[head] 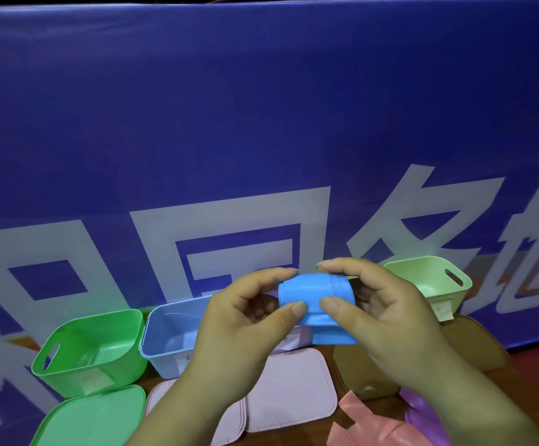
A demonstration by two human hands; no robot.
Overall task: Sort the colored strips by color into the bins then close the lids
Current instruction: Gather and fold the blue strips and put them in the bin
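Note:
Both my hands hold a folded blue strip (318,304) in the air above the bins. My left hand (245,329) pinches its left end between thumb and fingers; my right hand (387,320) pinches its right end the same way. Below stand open bins: a green bin (91,352) at the left, a light blue bin (171,333) beside it, and a pale green bin (432,281) at the far right. A pink strip (368,423) and a purple strip (419,410) lie on the table at the lower right, partly behind my right forearm.
Loose lids lie in front: a green lid (91,416), two pale pink lids (294,387), and a brown lid (358,378) with another brown piece (477,339) behind my right wrist. A blue banner (261,123) with white characters stands upright right behind the bins.

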